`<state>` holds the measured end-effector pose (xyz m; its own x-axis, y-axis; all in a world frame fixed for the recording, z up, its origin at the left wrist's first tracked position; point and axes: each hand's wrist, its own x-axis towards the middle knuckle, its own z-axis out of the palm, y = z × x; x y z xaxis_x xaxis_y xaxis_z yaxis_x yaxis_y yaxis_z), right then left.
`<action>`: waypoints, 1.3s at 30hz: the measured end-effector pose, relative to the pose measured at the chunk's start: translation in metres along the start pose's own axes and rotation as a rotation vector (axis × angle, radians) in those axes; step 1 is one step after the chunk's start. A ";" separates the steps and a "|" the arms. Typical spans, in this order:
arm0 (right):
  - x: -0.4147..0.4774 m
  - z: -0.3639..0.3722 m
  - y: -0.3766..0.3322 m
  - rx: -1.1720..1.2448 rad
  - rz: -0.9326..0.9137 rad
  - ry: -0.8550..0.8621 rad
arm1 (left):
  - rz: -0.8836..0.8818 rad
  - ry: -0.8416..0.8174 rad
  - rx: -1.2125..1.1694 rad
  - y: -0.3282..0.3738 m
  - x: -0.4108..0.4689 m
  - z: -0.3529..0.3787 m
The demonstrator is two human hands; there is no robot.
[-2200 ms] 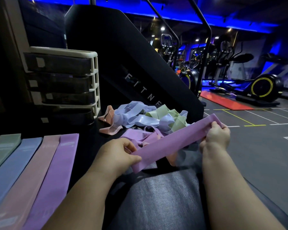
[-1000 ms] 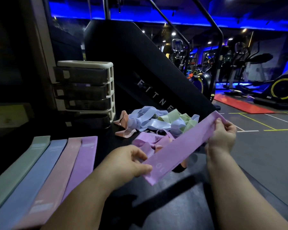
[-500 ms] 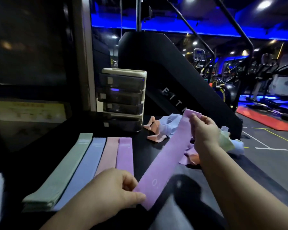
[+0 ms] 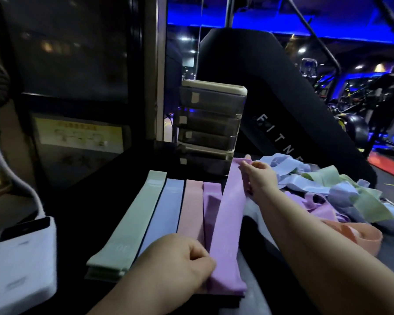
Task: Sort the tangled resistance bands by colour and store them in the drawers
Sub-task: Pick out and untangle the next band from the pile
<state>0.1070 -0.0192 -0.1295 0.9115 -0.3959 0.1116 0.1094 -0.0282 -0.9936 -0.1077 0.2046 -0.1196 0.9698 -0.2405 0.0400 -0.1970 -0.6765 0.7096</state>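
Gripping near end of purple resistance band (image 4: 228, 223) with left hand (image 4: 175, 267), low at 6 o'clock, thumb and curled fingers closed on the fabric. Pinching far end with right hand (image 4: 259, 176), fingertips closed on it, just before drawer unit (image 4: 212, 123) at 12 o'clock. Stretches straight, slanting over purple stack (image 4: 210, 201). Ranged side by side at its 9 o'clock: pink stack (image 4: 191, 208), blue stack (image 4: 166, 208), green stack (image 4: 132, 219). Tangled pile of bands (image 4: 341, 192) at 3 o'clock; peach band (image 4: 359, 237) at 4 o'clock; white power bank (image 4: 21, 264) at 8 o'clock.

purple band (image 4: 229, 226), green stack (image 4: 132, 223), blue stack (image 4: 166, 210), pink stack (image 4: 191, 208)
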 end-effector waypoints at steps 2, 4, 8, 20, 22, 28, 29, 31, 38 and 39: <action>0.005 0.010 0.011 -0.071 -0.002 -0.008 | 0.006 -0.012 0.035 -0.002 0.000 0.003; -0.001 0.019 0.015 -0.107 0.008 -0.033 | -0.005 0.006 0.093 -0.001 -0.001 0.005; -0.003 0.032 0.026 -0.217 -0.034 -0.129 | -0.041 -0.019 0.107 0.003 -0.001 0.011; 0.002 0.042 0.039 -0.582 -0.095 -0.098 | -0.063 -0.050 0.202 0.003 0.001 0.021; 0.002 0.043 0.040 -0.608 -0.101 -0.076 | -0.069 -0.049 0.239 0.004 0.001 0.021; 0.001 0.043 0.042 -0.636 -0.094 -0.080 | -0.103 -0.045 0.273 0.001 0.001 0.023; 0.001 0.043 0.042 -0.634 -0.089 -0.085 | -0.103 -0.048 0.281 0.001 0.001 0.023; 0.000 0.043 0.041 -0.643 -0.082 -0.096 | -0.107 -0.056 0.312 0.002 0.000 0.022; -0.002 0.045 0.040 -0.733 -0.097 -0.087 | -0.105 -0.083 0.330 0.004 0.002 0.020; -0.002 0.045 0.039 -0.738 -0.097 -0.086 | -0.112 -0.088 0.280 0.004 0.002 0.019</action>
<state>0.1270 0.0217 -0.1680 0.9423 -0.2883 0.1703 -0.0763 -0.6801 -0.7292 -0.1088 0.1885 -0.1303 0.9739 -0.2048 -0.0976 -0.1333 -0.8647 0.4843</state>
